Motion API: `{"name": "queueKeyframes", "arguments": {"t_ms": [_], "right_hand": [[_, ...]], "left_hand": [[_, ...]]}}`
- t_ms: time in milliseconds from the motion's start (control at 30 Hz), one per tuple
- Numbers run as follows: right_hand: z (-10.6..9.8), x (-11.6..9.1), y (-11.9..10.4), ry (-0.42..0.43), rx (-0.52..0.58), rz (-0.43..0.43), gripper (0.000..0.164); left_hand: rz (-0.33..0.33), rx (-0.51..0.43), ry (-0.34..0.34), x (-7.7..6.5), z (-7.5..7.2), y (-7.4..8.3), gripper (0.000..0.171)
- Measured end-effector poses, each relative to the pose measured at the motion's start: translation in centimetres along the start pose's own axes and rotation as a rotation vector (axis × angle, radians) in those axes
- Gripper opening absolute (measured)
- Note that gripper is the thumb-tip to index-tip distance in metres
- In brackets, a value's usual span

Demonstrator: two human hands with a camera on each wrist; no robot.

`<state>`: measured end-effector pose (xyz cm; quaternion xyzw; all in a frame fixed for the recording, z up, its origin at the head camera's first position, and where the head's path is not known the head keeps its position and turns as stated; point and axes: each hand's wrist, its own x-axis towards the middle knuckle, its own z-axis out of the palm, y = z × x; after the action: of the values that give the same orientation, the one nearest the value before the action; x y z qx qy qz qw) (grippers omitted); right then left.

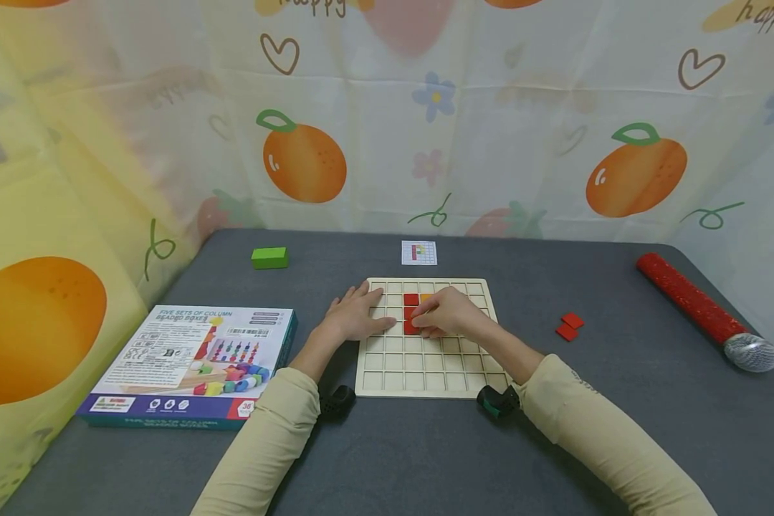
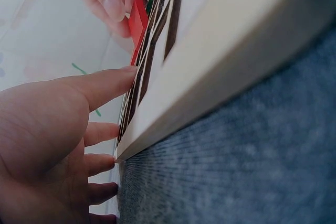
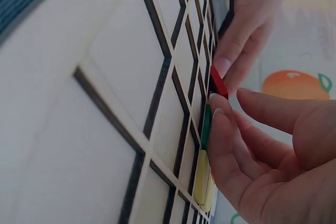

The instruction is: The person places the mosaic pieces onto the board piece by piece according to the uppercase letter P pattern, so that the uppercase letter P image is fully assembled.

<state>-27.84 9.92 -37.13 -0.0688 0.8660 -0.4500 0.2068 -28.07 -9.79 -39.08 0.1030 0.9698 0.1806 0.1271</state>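
Note:
A pale wooden grid board (image 1: 393,363) lies on the dark table. My right hand (image 1: 454,313) pinches a red square tile (image 3: 218,81) over the board; the tile stands tilted in both wrist views. Two more red tiles (image 1: 411,299) form a column above it. An orange tile (image 1: 426,296) shows beside the top one, partly covered by the hand. In the right wrist view, a green tile (image 3: 206,125) and a yellow tile (image 3: 200,177) sit on the grid near the fingers. My left hand (image 1: 355,316), fingers spread, rests on the board's left edge.
Two loose red tiles (image 1: 569,327) lie right of the board. Behind it are a small pattern card (image 1: 419,253) and a green block (image 1: 269,258). A flat printed box (image 1: 168,358) lies at left, a red microphone (image 1: 696,301) at far right.

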Motion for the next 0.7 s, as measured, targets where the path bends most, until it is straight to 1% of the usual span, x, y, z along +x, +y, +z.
{"name": "queueKeyframes", "arguments": {"t_ms": [200, 400, 533, 700], "right_hand": [[-0.1, -0.1, 0.0, 0.005, -0.016, -0.011, 0.018], [-0.4, -0.2, 0.0, -0.006, -0.005, -0.013, 0.023], [-1.1, -0.2, 0.5, -0.04, -0.005, -0.032, 0.028], [-2.6, -0.4, 1.3, -0.129, 0.023, -0.105, 0.033]], "left_hand": [[-0.002, -0.005, 0.007, 0.0, 0.1, 0.1, 0.075], [-0.005, -0.009, 0.005, -0.1, 0.1, 0.0, 0.076], [-0.008, -0.012, 0.002, -0.1, 0.1, 0.1, 0.075], [-0.006, -0.012, 0.004, 0.0, 0.1, 0.1, 0.076]]}}
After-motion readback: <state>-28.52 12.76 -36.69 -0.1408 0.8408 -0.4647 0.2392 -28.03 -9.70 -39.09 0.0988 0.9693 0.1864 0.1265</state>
